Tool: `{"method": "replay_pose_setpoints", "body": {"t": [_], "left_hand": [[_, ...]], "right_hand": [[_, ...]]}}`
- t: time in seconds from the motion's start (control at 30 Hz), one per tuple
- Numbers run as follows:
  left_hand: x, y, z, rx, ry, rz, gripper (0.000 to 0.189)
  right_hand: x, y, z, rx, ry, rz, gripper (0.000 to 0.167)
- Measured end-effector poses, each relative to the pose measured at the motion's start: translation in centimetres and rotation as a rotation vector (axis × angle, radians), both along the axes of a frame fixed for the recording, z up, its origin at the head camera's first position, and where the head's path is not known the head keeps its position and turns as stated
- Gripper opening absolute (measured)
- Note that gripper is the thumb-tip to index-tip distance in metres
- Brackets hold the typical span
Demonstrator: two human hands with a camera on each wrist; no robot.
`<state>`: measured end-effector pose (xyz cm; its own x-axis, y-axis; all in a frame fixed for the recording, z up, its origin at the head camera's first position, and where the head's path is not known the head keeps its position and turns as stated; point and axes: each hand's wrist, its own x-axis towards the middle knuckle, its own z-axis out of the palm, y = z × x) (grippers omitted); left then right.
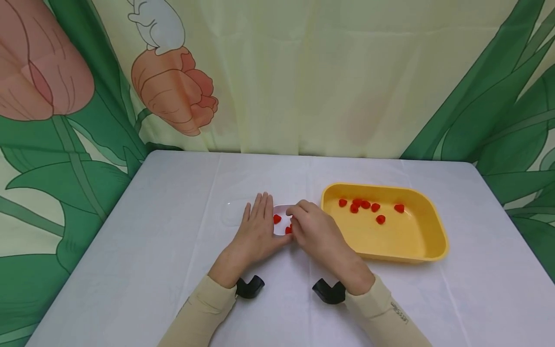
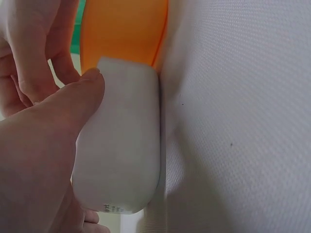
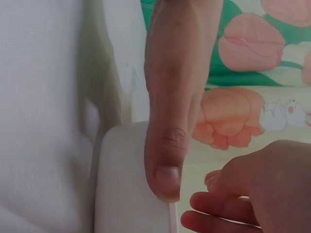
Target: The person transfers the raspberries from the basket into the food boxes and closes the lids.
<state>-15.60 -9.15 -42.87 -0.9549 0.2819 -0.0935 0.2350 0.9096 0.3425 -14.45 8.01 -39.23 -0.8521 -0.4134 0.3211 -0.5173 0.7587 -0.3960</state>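
A small white box (image 1: 282, 209) with a pale pink rim stands on the table, with a few red pieces (image 1: 277, 219) inside. My left hand (image 1: 257, 231) lies against its left end, fingers straight, while the thumb (image 2: 82, 97) presses its near wall. Over the right part of the box is my right hand (image 1: 316, 233), its fingers bent downward. No red piece shows between those fingers in the right wrist view, but the tips are partly hidden. To the right, a yellow tray (image 1: 403, 248) holds several more red pieces (image 1: 365, 205).
A clear plastic lid (image 1: 233, 213) lies flat just left of the box. White cloth covers the table (image 1: 165, 270). Behind its far edge hangs a printed curtain (image 1: 303, 86). Black curved mounts (image 1: 331, 291) sit at both wrists.
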Motion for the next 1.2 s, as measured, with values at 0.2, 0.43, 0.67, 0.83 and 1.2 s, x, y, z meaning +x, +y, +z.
{"method": "replay_pose_setpoints", "body": {"t": [0.2, 0.43, 0.67, 0.83, 1.2], "left_hand": [[0.1, 0.1, 0.1, -0.001, 0.013, 0.011, 0.116], [0.1, 0.3, 0.1, 0.004, 0.012, 0.023, 0.116], [0.1, 0.3, 0.1, 0.006, -0.003, 0.033, 0.115], [0.2, 0.3, 0.2, 0.007, -0.031, 0.042, 0.117], [0.2, 0.3, 0.1, 0.008, -0.042, 0.048, 0.116]], "right_hand": [[-0.2, 1.0, 0.6, -0.025, 0.001, -0.06, 0.021], [-0.4, 2.5, 1.6, -0.08, -0.033, -0.117, 0.016], [-0.6, 4.1, 1.9, -0.106, -0.069, -0.192, 0.015], [-1.0, 5.2, 2.0, -0.118, -0.113, -0.25, 0.017], [-1.5, 8.1, 2.0, -0.106, -0.196, -0.356, 0.023]]}}
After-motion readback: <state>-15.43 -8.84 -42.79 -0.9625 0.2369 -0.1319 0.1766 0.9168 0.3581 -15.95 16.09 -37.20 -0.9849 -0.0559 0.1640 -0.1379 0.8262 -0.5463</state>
